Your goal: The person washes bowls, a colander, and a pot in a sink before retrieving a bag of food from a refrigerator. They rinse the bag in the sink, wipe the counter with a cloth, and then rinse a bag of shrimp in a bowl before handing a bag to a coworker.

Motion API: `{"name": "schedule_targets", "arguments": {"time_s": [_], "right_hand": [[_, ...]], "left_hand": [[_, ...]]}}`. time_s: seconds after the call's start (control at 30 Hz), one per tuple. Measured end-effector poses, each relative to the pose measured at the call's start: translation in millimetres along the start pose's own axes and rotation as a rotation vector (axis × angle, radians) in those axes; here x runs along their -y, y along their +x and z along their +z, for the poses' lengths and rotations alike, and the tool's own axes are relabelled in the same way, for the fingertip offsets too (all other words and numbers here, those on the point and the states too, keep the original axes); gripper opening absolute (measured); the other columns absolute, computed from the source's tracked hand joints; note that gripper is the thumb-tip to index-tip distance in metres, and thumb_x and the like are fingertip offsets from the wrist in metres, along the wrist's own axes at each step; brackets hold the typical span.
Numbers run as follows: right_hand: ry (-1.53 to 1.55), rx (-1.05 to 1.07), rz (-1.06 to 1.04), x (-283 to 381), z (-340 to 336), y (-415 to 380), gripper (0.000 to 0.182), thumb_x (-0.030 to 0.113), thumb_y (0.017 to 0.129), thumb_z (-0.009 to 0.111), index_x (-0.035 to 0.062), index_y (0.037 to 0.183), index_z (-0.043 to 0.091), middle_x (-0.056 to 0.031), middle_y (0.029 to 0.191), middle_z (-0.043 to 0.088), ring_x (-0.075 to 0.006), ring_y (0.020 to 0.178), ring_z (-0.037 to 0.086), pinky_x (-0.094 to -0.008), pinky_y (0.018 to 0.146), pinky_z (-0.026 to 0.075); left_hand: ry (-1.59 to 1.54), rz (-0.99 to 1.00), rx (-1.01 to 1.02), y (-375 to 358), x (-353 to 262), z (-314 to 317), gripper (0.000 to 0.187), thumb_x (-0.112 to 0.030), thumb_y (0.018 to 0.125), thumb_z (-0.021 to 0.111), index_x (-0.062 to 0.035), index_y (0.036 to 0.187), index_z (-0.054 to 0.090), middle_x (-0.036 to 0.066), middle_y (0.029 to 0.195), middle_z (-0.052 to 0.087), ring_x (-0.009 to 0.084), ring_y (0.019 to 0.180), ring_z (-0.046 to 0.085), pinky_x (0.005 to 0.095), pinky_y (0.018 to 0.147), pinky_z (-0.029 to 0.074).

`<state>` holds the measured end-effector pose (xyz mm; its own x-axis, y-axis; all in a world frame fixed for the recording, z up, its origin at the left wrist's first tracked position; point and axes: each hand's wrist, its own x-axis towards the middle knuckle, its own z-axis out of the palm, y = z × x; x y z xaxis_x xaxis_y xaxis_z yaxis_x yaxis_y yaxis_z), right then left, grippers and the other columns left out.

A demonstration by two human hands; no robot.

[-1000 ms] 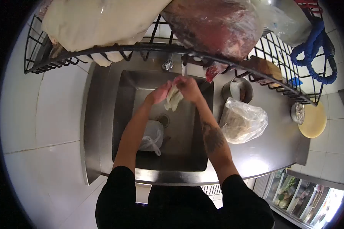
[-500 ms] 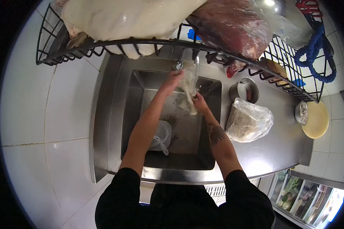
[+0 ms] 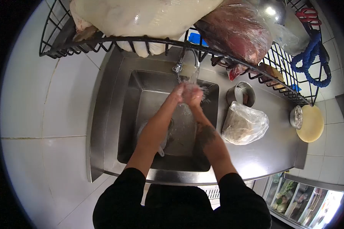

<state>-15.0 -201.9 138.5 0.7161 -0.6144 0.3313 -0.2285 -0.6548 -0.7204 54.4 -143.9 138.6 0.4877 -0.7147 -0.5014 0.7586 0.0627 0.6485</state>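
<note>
Water runs from the faucet (image 3: 178, 65) at the back of the steel sink (image 3: 123, 126). Under the stream, my left hand (image 3: 180, 92) and my right hand (image 3: 193, 95) are close together, apparently touching, with water splashing around them. Motion and spray smear the fingers, so whether anything is between them cannot be made out. A whitish plastic bag (image 3: 163, 145) lies in the left part of the basin, mostly hidden behind my left forearm.
A clear bag with brownish contents (image 3: 245, 125) sits on the right counter beside a metal pot (image 3: 240, 94). Overhead, a black wire rack (image 3: 145, 39) holds wrapped meat (image 3: 237, 30) and a large pale piece (image 3: 141, 17). A small metal bowl (image 3: 296, 117) and a yellow disc (image 3: 311, 124) are farther right.
The pale, limp, wet thing stretched between my hands is no longer visible. My hands have come together under the water, and the right has moved up and left.
</note>
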Motion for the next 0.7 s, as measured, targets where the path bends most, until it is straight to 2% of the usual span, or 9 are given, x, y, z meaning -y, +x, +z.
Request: {"name": "schedule_targets", "arguments": {"time_s": [0.03,0.07,0.13,0.33,0.43,0.5,0.53,0.63,0.7], "right_hand": [[-0.019,0.102,0.386,14.8,-15.4,9.9,0.032,0.025,0.078,0.06,-0.0015,0.095,0.057,-0.025,0.091,0.061,-0.0386,0.085,0.06,-0.0418,0.073,0.047],[-0.013,0.096,0.39,12.6,-16.0,13.2,0.032,0.025,0.078,0.06,-0.0015,0.095,0.057,-0.025,0.091,0.061,-0.0386,0.085,0.06,-0.0418,0.073,0.047],[-0.082,0.183,0.122,-7.8,-15.7,18.7,0.031,0.022,0.075,0.061,-0.0006,0.095,0.058,-0.0261,0.088,0.06,-0.0381,0.081,0.06,-0.046,0.075,0.046],[0.049,0.316,-0.169,-21.6,-21.4,28.5,0.037,0.014,0.07,0.066,0.0003,0.103,0.058,-0.0173,0.094,0.061,-0.0348,0.088,0.058,-0.0406,0.078,0.047],[0.325,0.535,0.255,-31.9,-17.3,25.9,0.042,0.011,0.075,0.066,-0.0021,0.113,0.054,-0.0142,0.104,0.058,-0.0274,0.092,0.057,-0.0376,0.078,0.046],[0.669,0.077,0.474,-52.2,-11.5,22.7,0.042,0.023,0.082,0.062,0.0033,0.118,0.051,-0.0118,0.112,0.056,-0.0242,0.102,0.055,-0.0388,0.08,0.047],[0.667,0.067,0.475,-49.6,-17.4,23.2,0.042,0.023,0.082,0.062,0.0033,0.118,0.051,-0.0118,0.112,0.056,-0.0242,0.102,0.055,-0.0388,0.08,0.047],[1.268,0.195,1.121,-4.5,-39.7,24.6,0.044,0.042,0.095,0.038,0.0054,0.118,0.049,-0.0127,0.115,0.054,-0.0275,0.105,0.055,-0.045,0.088,0.047],[1.388,0.142,1.095,-12.8,-25.3,21.9,0.041,0.038,0.096,0.036,0.0057,0.119,0.049,-0.0133,0.116,0.054,-0.0286,0.105,0.054,-0.048,0.088,0.046]], "left_hand": [[0.004,-0.062,-0.09,0.2,-1.5,-0.5,0.03,-0.035,0.093,0.046,-0.0106,0.106,0.058,0.003,0.102,0.06,0.0128,0.097,0.055,0.0361,0.08,0.047],[0.003,-0.124,-0.18,1.5,-2.2,-1.6,0.028,-0.033,0.094,0.045,-0.011,0.103,0.059,0.002,0.099,0.061,0.0109,0.094,0.055,0.0338,0.079,0.048],[-0.112,-0.049,0.214,46.8,29.2,-38.7,0.029,-0.031,0.092,0.05,-0.0062,0.104,0.057,0.005,0.096,0.06,0.0183,0.091,0.058,0.0342,0.078,0.049],[0.422,0.164,0.165,-2.3,9.4,-52.0,0.038,-0.007,0.077,0.062,-0.0074,0.115,0.055,0.004,0.1,0.06,0.0132,0.089,0.056,0.0291,0.078,0.046],[0.395,0.182,0.154,20.5,13.8,-55.1,0.048,-0.002,0.073,0.062,-0.0059,0.12,0.054,0.006,0.102,0.061,0.0128,0.091,0.056,0.0291,0.078,0.047],[0.404,0.184,0.143,23.1,16.5,-45.7,0.049,-0.002,0.073,0.062,-0.005,0.122,0.053,0.007,0.104,0.061,0.0131,0.092,0.056,0.0299,0.078,0.047],[0.582,0.353,0.104,16.1,13.3,-36.5,0.046,-0.004,0.074,0.061,-0.0053,0.12,0.055,0.009,0.106,0.061,0.014,0.093,0.057,0.0299,0.078,0.047],[0.757,0.662,0.133,2.5,20.4,-19.7,0.04,-0.006,0.076,0.061,-0.0066,0.116,0.058,0.011,0.107,0.061,0.0156,0.095,0.058,0.0303,0.077,0.047],[0.97,0.982,0.139,-0.9,22.1,-15.2,0.041,-0.01,0.076,0.066,-0.0097,0.116,0.058,0.011,0.106,0.061,0.0188,0.096,0.059,0.0313,0.077,0.048]]}}
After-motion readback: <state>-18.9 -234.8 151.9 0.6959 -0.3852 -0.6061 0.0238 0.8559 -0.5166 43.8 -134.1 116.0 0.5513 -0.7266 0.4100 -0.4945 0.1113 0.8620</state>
